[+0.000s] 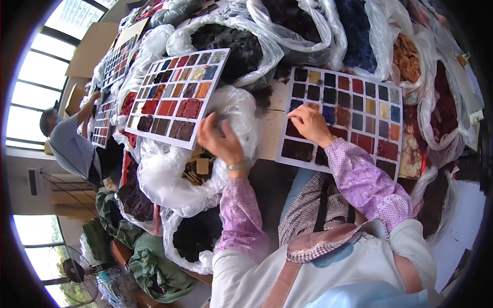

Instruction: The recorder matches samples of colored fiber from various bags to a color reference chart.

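Observation:
My left hand (222,142) is beside the right edge of a white swatch board (163,139), with its fingers apart and nothing visible in them. Rows of coloured fibre tufts cover that board, which rests tilted on plastic bags. Over a second swatch board (323,160), lying in front of me, is my right hand (312,124). Its thumb and fingertips come together in a pinch above the dark and red tufts; whatever may be between them is too small to make out. Lilac patterned sleeve covers reach to both wrists.
Clear plastic bags of loose fibre surround the boards: black (233,46), navy (354,36), rust-orange (407,59) and dark red (442,105). Another person (74,143) works at the far left beside more swatch boards (119,61). Green cloth (154,262) is heaped at lower left near a fan (73,269).

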Action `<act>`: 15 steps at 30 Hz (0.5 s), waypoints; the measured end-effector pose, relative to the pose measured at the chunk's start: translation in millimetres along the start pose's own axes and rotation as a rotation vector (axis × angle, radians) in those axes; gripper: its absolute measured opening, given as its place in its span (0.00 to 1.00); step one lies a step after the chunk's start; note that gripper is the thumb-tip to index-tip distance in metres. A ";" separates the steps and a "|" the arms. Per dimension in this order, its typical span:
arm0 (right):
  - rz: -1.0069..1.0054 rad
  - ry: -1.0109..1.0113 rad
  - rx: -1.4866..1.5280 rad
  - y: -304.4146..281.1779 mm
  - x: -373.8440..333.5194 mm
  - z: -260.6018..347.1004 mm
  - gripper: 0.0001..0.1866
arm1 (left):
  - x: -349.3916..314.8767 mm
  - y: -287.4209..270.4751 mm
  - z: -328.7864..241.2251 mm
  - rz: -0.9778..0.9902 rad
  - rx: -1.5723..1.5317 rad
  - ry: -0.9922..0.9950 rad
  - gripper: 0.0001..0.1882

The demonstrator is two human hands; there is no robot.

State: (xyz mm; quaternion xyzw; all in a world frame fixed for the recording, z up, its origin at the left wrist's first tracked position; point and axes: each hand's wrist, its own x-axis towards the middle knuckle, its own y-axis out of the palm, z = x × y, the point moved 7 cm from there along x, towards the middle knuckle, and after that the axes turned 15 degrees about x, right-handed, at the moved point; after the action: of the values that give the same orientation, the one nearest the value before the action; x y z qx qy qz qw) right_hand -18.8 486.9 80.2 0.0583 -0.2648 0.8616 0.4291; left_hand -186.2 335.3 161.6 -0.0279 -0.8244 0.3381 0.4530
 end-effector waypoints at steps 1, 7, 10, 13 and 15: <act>0.070 0.018 0.151 22.0 -0.6 10.0 0.06 | -4.3 -10.2 64.3 -0.066 -0.149 -0.468 0.20; 0.345 0.106 0.492 108.5 8.9 55.9 0.09 | -11.0 7.2 157.7 -0.026 -0.600 -1.038 0.23; 0.418 0.317 0.727 134.4 20.7 62.3 0.13 | -10.6 40.4 196.6 0.072 -0.863 -1.101 0.18; 0.379 0.505 0.949 139.9 37.8 67.5 0.20 | -8.1 51.4 165.8 0.152 -0.985 -1.157 0.12; 0.296 0.609 1.059 135.6 51.1 66.9 0.24 | -8.4 65.4 126.9 0.265 -1.155 -1.077 0.14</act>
State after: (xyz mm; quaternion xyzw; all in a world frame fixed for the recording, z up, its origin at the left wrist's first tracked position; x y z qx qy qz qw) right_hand -163.6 422.6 99.0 -0.0225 0.3270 0.9041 0.2742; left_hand -295.5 315.1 71.6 -0.1888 -0.9644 -0.1244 -0.1375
